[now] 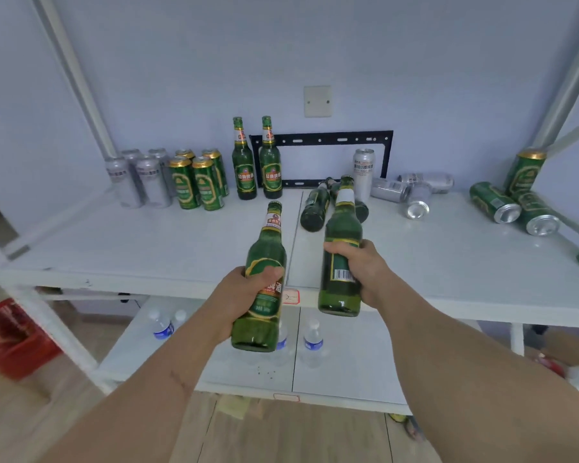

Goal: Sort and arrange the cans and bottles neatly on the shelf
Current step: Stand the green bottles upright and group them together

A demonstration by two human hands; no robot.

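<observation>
Green glass fills both hands: the left hand wraps its fingers round one beer bottle, and the right hand grips a second bottle, both held upright in front of the white shelf. At the back of that shelf two more green bottles stand side by side. Left of them stand four green cans, then four silver cans. Right of the standing pair, two bottles lie on their sides, one silver can stands, and three silver cans lie toppled. Farther right, a green can stands with two lying beside it.
</observation>
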